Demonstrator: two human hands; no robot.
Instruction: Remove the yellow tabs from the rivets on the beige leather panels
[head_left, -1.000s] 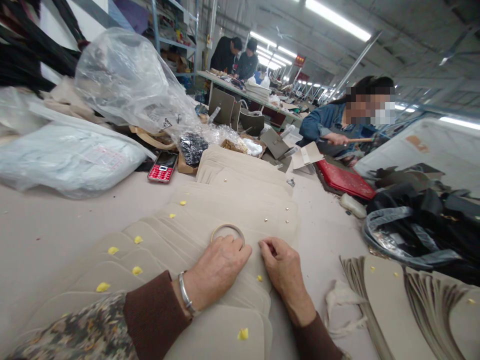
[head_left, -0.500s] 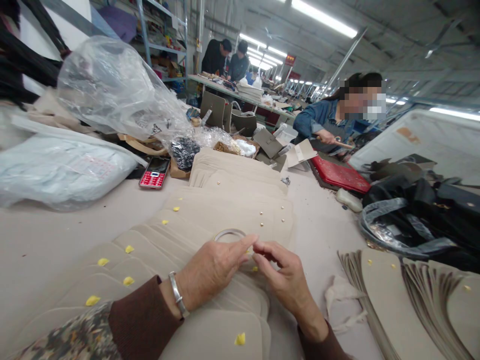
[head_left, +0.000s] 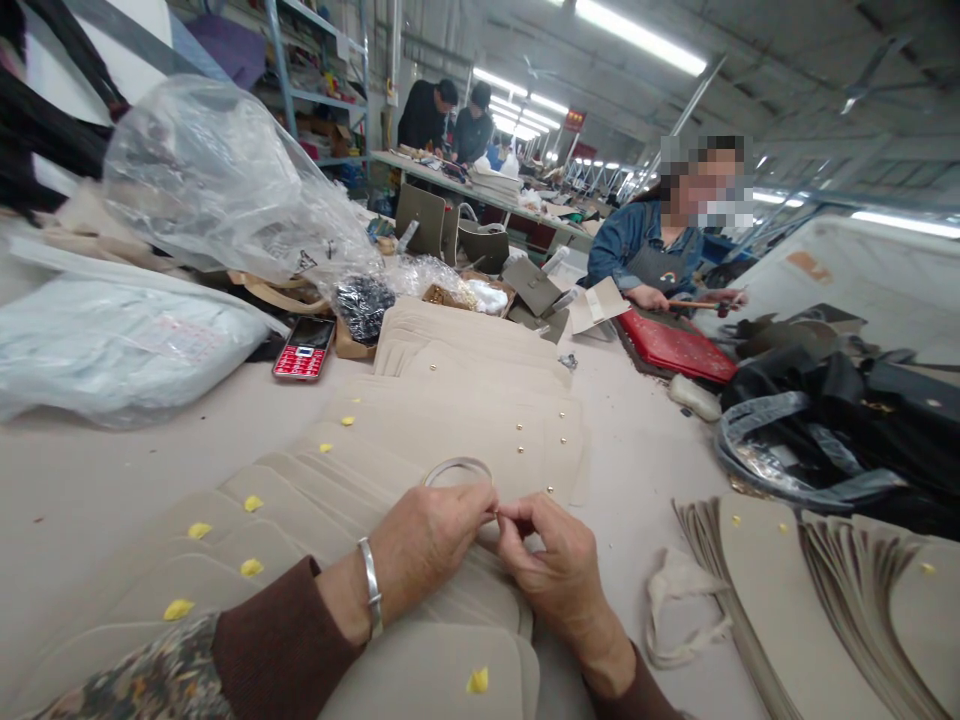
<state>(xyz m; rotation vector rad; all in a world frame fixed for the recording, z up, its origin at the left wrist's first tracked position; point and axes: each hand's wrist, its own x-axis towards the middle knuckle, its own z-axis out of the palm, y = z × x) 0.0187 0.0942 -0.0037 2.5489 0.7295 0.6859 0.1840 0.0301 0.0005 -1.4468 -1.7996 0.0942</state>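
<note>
My left hand (head_left: 439,535), with a silver bangle at its wrist, is closed beside a thin pale ring (head_left: 459,464) that looks like a tape roll. The ring rises from behind its fingers, and its lower part is hidden. My right hand (head_left: 559,560) pinches thumb to forefinger, touching the left fingertips; something tiny between them is too small to name. Under both hands lie overlapping beige panels (head_left: 450,400) with rounded corners. Small yellow pieces (head_left: 478,681) are stuck on several of them, and metal studs (head_left: 520,450) show on others.
Stacked beige panels (head_left: 765,590) stand at the right, beside a pale cloth scrap (head_left: 679,610). Black bags (head_left: 847,420) lie behind. A red phone (head_left: 304,348) and plastic-wrapped goods (head_left: 127,335) are at the left. Across the table, a person (head_left: 649,250) holds a wooden-handled tool near a red slab (head_left: 675,345).
Both hands have lowered slightly and their fingertips have closed into pinches that meet. A stud near my right hand has come into view. The person opposite has moved both hands together along the tool.
</note>
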